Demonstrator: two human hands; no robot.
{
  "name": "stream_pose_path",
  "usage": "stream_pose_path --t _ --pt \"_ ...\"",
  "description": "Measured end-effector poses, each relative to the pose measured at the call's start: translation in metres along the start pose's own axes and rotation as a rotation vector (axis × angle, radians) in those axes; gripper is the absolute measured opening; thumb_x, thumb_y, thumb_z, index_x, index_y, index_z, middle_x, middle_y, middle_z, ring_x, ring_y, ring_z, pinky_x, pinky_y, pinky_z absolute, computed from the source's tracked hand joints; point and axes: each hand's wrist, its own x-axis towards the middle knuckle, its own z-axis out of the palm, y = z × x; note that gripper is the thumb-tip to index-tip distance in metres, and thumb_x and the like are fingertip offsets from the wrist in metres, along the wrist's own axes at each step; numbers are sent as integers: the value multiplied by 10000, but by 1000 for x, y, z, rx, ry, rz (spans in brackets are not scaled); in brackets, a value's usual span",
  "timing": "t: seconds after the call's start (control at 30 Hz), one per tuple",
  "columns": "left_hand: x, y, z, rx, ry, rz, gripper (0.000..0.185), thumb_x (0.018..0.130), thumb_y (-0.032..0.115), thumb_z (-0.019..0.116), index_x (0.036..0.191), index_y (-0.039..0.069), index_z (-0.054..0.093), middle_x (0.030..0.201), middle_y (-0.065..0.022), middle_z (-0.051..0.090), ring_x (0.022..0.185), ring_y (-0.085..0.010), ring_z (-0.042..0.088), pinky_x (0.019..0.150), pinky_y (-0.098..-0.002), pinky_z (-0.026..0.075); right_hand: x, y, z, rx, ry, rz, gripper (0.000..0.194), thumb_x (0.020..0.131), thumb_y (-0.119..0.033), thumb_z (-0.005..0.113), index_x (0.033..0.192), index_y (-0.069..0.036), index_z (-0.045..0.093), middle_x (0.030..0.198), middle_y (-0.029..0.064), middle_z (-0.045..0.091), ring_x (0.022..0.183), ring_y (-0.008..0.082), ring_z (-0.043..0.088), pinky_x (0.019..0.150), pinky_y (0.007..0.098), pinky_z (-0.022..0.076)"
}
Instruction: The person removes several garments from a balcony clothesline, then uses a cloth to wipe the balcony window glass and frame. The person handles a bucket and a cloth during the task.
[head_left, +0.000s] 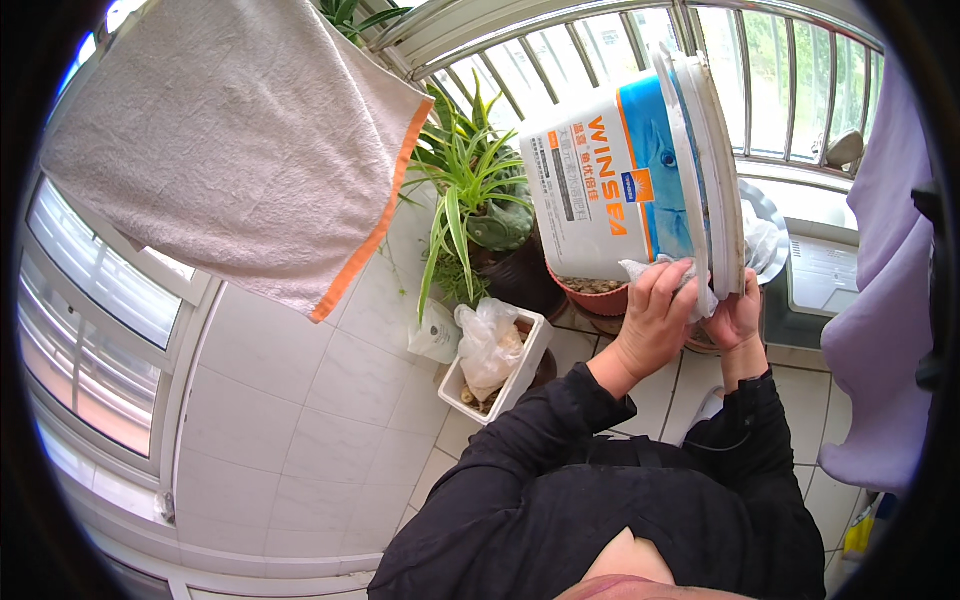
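Observation:
A large white plastic bucket (577, 195) with a blue and orange printed label is tipped on its side, its rim (720, 172) turned to the right. Its white handle (684, 157) lies along the wall below the rim. My left hand (660, 311) presses a crumpled white cloth or tissue (639, 270) against the bucket's wall near the handle. At the near edge of the rim, my right hand (736, 311) grips the bucket, with its fingertips partly hidden. The inside of the bucket is out of sight.
Below the bucket stands a terracotta-coloured pot (596, 300) with soil. Leafy potted plants (480, 187) and a white foam box (517, 375) holding a plastic bag are to the left. A towel (247, 150) and a purple cloth (877, 337) hang at the sides. Metal railings (585, 52) run behind.

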Motion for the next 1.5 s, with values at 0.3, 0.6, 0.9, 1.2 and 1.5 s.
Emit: stream_pose_path --t 0.3,0.6,0.9,1.2,1.5 --pt "-7 -8 -10 50 26 19 591 707 32 649 1284 106 547 1359 -105 484 1230 -319 435 1021 -421 376 -4 1 13 -31 18 39 602 912 -342 483 1385 30 449 1304 197 589 1170 325 605 1028 455 488" --pt "-16 -23 -27 91 31 -29 626 671 21 704 1273 94 549 1342 -137 485 1208 -349 431 1051 -452 365 -7 2 10 -56 29 7 518 911 -286 452 1325 18 518 1237 166 636 1096 298 643 955 430 537" --pt "-31 -51 -39 157 89 -156 572 724 32 702 1266 67 523 1320 -170 485 1213 -375 432 1048 -468 348 -6 -1 -4 -68 -1 -7 489 908 -273 453 1301 3 545 1185 143 662 1039 282 665 859 408 579" --pt "-40 -66 -44 140 125 -279 549 753 14 654 1282 46 510 1330 -189 470 1211 -381 416 1060 -458 324 -7 -2 1 -97 102 -59 451 905 -272 469 1263 -16 567 1126 128 675 950 260 681 707 362 596" --pt "-41 -68 -44 123 134 -321 545 764 7 632 1293 40 505 1336 -196 462 1212 -387 409 1062 -462 319 -5 -5 0 -37 23 -17 467 901 -254 487 1288 2 545 1196 142 652 1068 280 653 903 399 569"
